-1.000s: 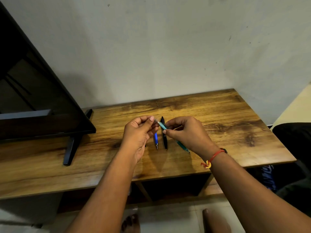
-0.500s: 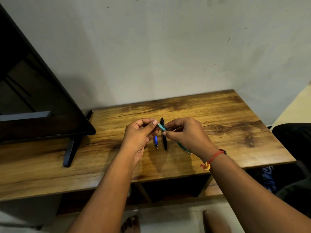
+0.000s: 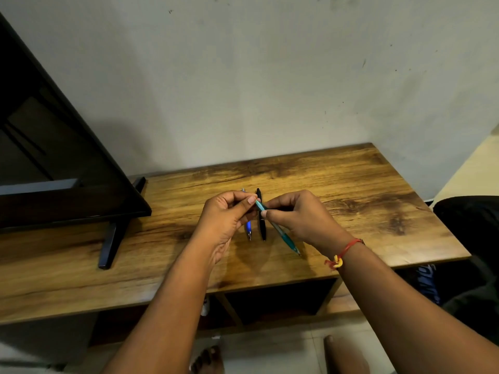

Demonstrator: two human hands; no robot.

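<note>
A wood-grain table (image 3: 351, 184) is set vs. a plain grey wall, w/ a black TV (image 3: 54, 157) stood on its legs at the left end. A teal pen (image 3: 280, 233) is held just above the table's middle, btw. both hands. Its barrel is seen as slim, translucent teal-green, w/ a darker grip section and a fine pointed tip at the lower end. Its long axis is laid diagonally: the top end is up-left, the tip is pointed down-right, toward the table's near edge.

The top end is pinched by the left hand (image 3: 224, 220), thumb and forefinger closed on it, other fingers curled in. The barrel, approx. a third down, is pinched by the right hand (image 3: 302, 220), fingers curled round it; a red thread band (image 3: 348, 245) is worn at that wrist.

Under the hands, a blue pen (image 3: 248, 228) and a black pen (image 3: 262, 225) are laid flat on the table, side by side, approx. parallel, tips toward the near edge, upper parts partly hidden.
</note>
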